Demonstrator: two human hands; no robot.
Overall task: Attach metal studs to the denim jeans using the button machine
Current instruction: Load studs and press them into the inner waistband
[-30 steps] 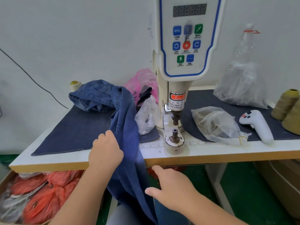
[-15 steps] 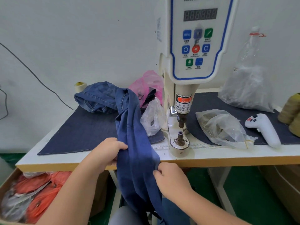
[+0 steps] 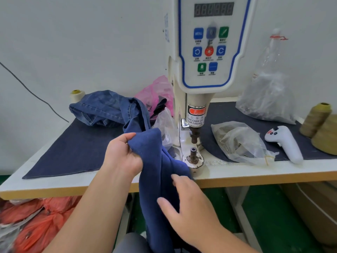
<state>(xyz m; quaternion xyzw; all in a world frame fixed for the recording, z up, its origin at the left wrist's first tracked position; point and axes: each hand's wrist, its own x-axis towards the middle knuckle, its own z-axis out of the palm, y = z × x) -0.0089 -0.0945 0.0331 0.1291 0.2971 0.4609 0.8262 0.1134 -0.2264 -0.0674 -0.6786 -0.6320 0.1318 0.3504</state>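
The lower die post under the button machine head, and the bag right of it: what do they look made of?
Lower die post: apparently bare metal, dull grey-brown with ringed grooves, its base plate worn and stained. Bag: thin clear plastic film, judging by its crinkles, glare and the dim contents showing through; what is inside is too blurred to name.
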